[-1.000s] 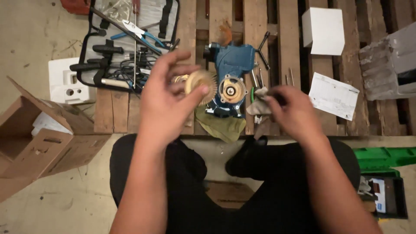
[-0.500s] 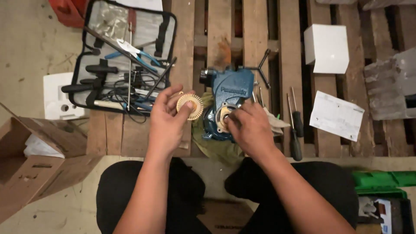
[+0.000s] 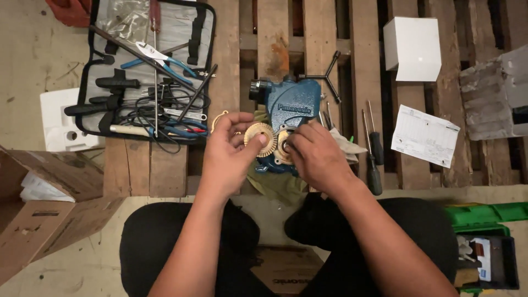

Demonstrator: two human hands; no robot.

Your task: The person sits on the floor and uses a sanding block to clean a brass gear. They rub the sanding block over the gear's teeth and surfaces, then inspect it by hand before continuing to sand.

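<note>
Two bare forearms reach forward from a person seated on the floor, knees in black trousers nearest the viewer. Just past the knees, the left hand (image 3: pixel 231 146) pinches a small brass toothed wheel (image 3: pixel 259 139): thumb and fingers are curled closed around its rim, holding it upright just left of a blue pump body (image 3: pixel 290 110). The right hand (image 3: pixel 316 154) rests against the pump's open front face, fingers bent inward and nearly closed on the round brass opening (image 3: pixel 283 146); whether they grip any part there cannot be told. The wheel sits just beside that opening, almost touching it. The pump stands on an olive cloth (image 3: pixel 275 184) on a wooden pallet (image 3: pixel 231 55).

To the right lie two dark-handled screwdrivers (image 3: pixel 375 154) and a printed paper sheet (image 3: pixel 424 136). To the left, an opened grey tool roll (image 3: pixel 144 71) holds blue-handled pliers (image 3: pixel 162 59) and other tools. Farther off, a white box (image 3: pixel 412 48) sits on the pallet. A cardboard box (image 3: pixel 33 214) lies at the left edge, a green toolbox (image 3: pixel 487 242) at the right.
</note>
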